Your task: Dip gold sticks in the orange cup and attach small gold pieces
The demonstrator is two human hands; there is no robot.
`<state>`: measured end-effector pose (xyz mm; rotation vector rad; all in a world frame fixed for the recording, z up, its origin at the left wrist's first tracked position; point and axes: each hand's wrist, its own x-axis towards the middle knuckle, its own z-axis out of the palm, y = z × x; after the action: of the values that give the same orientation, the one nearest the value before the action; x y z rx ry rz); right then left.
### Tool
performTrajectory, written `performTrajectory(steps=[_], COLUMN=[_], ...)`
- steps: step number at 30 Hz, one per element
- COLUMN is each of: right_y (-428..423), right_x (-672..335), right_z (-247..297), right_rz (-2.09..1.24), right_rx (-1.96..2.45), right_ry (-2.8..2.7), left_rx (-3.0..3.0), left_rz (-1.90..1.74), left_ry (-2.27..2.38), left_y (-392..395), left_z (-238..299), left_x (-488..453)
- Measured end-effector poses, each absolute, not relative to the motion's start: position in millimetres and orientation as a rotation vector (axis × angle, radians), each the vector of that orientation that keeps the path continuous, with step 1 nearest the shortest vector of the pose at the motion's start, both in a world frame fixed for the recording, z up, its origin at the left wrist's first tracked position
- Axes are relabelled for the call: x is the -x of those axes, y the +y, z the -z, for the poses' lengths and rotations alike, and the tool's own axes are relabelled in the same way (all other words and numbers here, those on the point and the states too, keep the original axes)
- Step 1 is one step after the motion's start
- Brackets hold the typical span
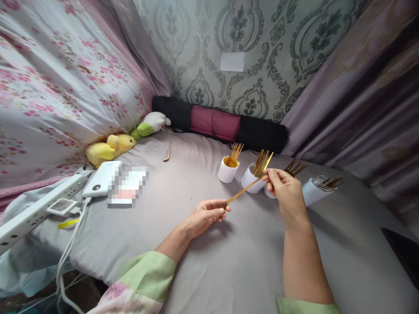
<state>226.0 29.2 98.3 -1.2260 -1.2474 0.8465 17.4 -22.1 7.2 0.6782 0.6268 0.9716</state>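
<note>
Pinch grips, closed: left hand [204, 216] and right hand [286, 192] on opposite ends of one slender golden-brown stick [244, 190] (slanting up rightward), above grey sheet [183, 185], near white cups [225, 173] holding thin sticks [236, 152].

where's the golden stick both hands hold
In the head view, the golden stick slants right of centre, from left hand to right hand, by white cups.

Place: is looking like a home
Floral curtain [108, 83]: is hanging at left
Wallpaper [199, 43]: is showing ornate patterns
Yellow plush toy [109, 149]: is lying on grey sheet [183, 179]
</note>
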Motion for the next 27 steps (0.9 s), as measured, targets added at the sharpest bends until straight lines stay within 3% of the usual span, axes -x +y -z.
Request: performTrajectory(steps=[27], right_y=[46.3], right_x=[-239.3], right_z=[-143.5], right_rz=[-0.564], right_rx=[1.212], right_ry=[-1.166], left_rx=[-0.226], left_rz=[-1.038], left_ry=[0.642], left_y=[-8.9], left_z=[-3.0], left_x=[-7.0])
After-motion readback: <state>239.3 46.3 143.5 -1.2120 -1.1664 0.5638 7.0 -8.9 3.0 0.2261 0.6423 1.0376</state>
